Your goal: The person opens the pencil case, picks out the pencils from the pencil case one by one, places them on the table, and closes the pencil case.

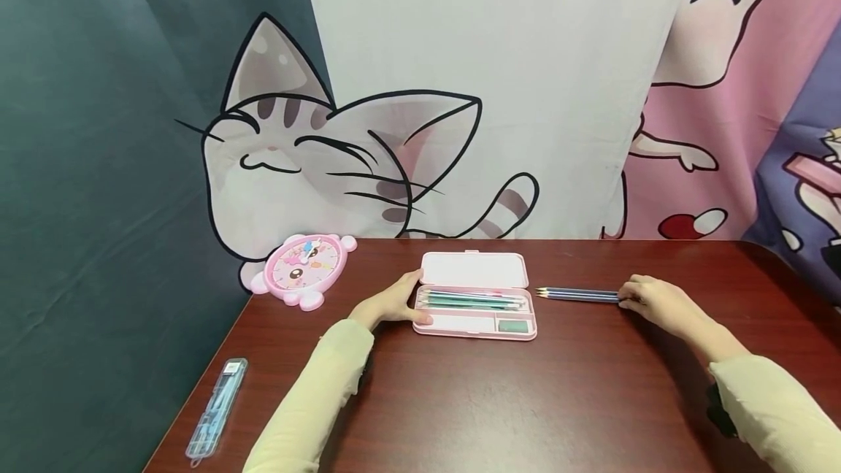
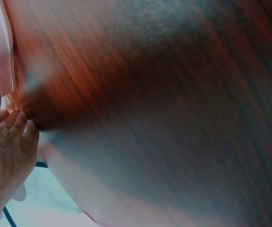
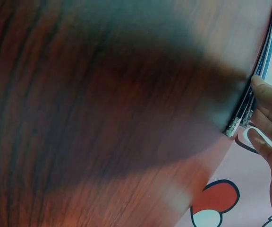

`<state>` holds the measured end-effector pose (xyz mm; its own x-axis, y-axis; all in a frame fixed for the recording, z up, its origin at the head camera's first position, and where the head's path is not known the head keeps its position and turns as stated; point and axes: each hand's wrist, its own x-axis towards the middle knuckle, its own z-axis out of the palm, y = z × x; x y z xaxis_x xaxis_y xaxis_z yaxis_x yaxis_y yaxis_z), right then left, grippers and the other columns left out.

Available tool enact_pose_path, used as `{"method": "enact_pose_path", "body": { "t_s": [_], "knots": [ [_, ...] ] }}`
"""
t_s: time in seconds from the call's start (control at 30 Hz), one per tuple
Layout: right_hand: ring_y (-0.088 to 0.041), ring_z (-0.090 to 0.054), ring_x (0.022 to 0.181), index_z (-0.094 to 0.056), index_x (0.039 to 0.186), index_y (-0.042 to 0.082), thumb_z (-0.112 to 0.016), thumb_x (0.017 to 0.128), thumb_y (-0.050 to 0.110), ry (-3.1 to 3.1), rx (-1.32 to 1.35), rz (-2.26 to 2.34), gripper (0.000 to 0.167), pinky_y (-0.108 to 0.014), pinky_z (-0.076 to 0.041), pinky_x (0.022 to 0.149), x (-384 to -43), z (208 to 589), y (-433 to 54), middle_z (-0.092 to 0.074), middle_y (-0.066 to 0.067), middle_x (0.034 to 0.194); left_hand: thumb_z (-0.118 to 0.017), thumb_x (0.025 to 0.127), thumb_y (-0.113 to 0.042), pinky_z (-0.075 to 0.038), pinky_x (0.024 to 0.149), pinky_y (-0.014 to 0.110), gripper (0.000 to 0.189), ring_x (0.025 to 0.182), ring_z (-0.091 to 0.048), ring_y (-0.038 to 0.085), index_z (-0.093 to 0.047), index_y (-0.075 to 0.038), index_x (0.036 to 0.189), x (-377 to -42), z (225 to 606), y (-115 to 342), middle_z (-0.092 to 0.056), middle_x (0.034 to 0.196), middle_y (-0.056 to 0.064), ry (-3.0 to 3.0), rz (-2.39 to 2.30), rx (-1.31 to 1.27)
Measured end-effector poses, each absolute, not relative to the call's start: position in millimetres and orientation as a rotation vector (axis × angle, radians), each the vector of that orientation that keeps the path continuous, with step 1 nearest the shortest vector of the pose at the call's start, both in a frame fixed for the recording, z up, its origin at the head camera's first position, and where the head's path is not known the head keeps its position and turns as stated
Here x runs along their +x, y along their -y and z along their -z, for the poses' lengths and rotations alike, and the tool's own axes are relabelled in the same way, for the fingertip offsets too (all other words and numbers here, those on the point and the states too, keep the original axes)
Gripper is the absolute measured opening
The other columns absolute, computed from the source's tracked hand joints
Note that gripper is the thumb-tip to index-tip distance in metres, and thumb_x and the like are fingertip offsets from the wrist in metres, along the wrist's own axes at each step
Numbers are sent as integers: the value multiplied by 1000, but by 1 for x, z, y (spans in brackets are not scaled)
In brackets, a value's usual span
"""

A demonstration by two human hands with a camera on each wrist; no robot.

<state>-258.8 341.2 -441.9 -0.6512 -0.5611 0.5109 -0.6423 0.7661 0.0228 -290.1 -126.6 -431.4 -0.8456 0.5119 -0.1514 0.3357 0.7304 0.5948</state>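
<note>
A pink pencil case (image 1: 476, 323) lies unfolded on the table in the head view, its lid (image 1: 473, 269) tipped to the back. Several pencils (image 1: 469, 301) fill its rear compartment; a green eraser (image 1: 513, 326) sits in the front right one. My left hand (image 1: 393, 301) holds the case by its left side, thumb over the front corner, fingers reaching to the lid. To the right, my right hand (image 1: 660, 301) pinches blue striped pencils (image 1: 578, 295) near their blunt ends. Their sharpened tips point left toward the case; the right wrist view shows the pencil ends (image 3: 233, 126) by the fingers.
A pink animal-shaped clock (image 1: 305, 268) lies at the back left of the table (image 1: 525, 407). Nearer, along the left edge, is a clear plastic box (image 1: 217, 409) with blue contents. A printed cloth with cartoon animals (image 1: 512, 79) hangs behind the table's back edge.
</note>
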Motion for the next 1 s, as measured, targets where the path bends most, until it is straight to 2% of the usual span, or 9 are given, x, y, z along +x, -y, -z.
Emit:
{"method": "enact_pose_path", "body": {
  "t_s": [0.23, 0.53, 0.73, 1.0],
  "knots": [
    [-10, -54, 62, -64, 70, 15, -78, 62, 5, 2483, 851, -247, 19, -28, -45, 55, -260, 439, -323, -54, 8, 68, -77, 73, -23, -20, 113, 43, 97, 136, -23, 31, -15, 6, 142, -288, 430, 126, -24, 145, 23, -2625, -824, 642],
    [-5, -51, 63, -64, 73, 15, -75, 69, 7, 2473, 984, -357, 14, -26, -43, 56, -267, 433, -256, -55, 8, 71, -76, 74, -24, -19, 113, 42, 98, 137, -22, 30, -14, 5, 143, -290, 431, 125, -22, 146, 22, -2618, -824, 638],
    [-7, -55, 68, -68, 83, 7, -70, 77, 5, 2551, 1060, -531, 7, -25, -48, 61, -265, 428, -208, -59, 2, 78, -76, 74, -24, -19, 113, 42, 97, 137, -21, 30, -13, 4, 143, -287, 427, 125, -21, 147, 21, -2606, -824, 632],
    [-11, -57, 76, -67, 100, 3, -64, 84, 14, 2773, 1059, -497, 19, -31, -49, 67, -262, 426, -170, -62, -2, 88, -76, 74, -25, -20, 112, 43, 98, 136, -22, 31, -13, 5, 143, -288, 429, 125, -22, 146, 21, -2621, -816, 634]
  ]
}}
